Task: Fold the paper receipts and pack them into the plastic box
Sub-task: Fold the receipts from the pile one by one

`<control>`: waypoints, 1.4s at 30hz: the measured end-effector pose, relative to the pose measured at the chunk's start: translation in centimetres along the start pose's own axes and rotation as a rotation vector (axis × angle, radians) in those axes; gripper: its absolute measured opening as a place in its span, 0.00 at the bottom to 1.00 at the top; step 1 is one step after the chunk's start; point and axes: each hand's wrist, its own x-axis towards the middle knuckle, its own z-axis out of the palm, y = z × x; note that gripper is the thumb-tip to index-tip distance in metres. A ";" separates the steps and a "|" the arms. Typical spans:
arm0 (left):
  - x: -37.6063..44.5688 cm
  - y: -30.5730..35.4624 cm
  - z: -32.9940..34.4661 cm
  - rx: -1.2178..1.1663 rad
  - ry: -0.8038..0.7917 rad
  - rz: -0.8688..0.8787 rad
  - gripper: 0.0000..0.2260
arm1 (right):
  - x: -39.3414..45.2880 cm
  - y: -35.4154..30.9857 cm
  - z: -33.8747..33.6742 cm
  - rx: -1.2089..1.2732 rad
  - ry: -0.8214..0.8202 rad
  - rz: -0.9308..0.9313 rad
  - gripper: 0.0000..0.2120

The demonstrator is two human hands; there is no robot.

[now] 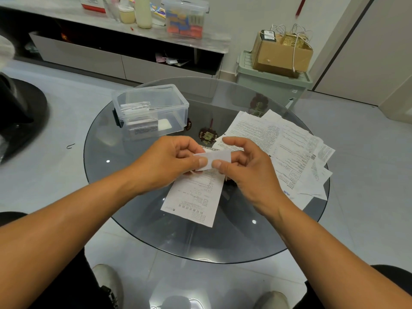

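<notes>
Folding is in hand: the left hand (171, 162) and right hand (245, 168) each keep a pinching grip on the long white printed paper receipt (196, 197), its top turned over above the round grey glass worktop's (234, 241) near edge. Next, I judge, crease it, then carry it to the clear lidless plastic box (151, 108) at the far-left edge.

Plastic box (153, 108) at ten o'clock on worktop (133, 210), folded receipts (140, 121) inside; loose receipts (289, 150) at two o'clock; one receipt (196, 197) centre, beneath both hands.
</notes>
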 end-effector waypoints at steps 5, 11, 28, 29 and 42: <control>0.0 0.1 0.7 -0.032 -0.020 -0.066 0.07 | -0.3 1.1 0.4 -0.267 0.109 -0.241 0.08; 0.1 0.8 0.2 -0.337 -0.086 -0.189 0.07 | -0.7 1.4 0.8 -0.349 -0.015 -0.405 0.10; 0.1 0.4 -0.8 0.349 -0.023 -0.100 0.13 | -0.2 0.9 0.7 -0.170 -0.013 -0.076 0.12; 0.3 0.2 -1.5 0.454 0.050 -0.103 0.15 | 0.0 0.8 0.3 -0.247 -0.046 -0.074 0.13; 0.6 -2.0 -3.4 0.899 0.252 0.118 0.04 | -1.1 -1.7 -0.9 -1.058 -0.554 -0.107 0.36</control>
